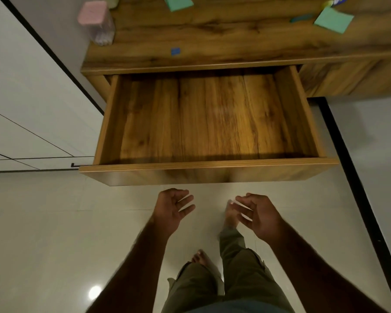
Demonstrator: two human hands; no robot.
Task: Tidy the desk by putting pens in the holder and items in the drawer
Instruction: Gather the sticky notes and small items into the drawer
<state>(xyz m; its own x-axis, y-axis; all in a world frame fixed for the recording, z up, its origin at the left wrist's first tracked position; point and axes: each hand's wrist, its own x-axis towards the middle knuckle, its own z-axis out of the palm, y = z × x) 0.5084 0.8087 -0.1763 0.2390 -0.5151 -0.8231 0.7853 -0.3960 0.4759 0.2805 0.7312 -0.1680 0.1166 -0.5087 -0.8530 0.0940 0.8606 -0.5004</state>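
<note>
The pale tiled floor (54, 222) fills the lower half, with white cabinet doors (20, 98) at the left. The wooden desk (212, 35) runs across the top, its far part and right end cut off by the frame. Its drawer (208, 164) stands pulled fully out, the bare wood bottom in view and the back edge lost in shadow under the desk. Olive trousers (235, 279) and bare feet show below. In front of the drawer front and apart from it hang the left hand (173, 211) and right hand (257, 216), palms facing, each grip released, fingers loosely bent and grasping nothing. On the desk's left corner stands a pink-lidded clear container (98, 23), its contents too blurred to name. Two green note pads lie at the back: one (177, 2) cropped, one (333, 20) at the right beside a dark teal item (300, 18). A small blue square (175, 51) lies near the front edge.
</note>
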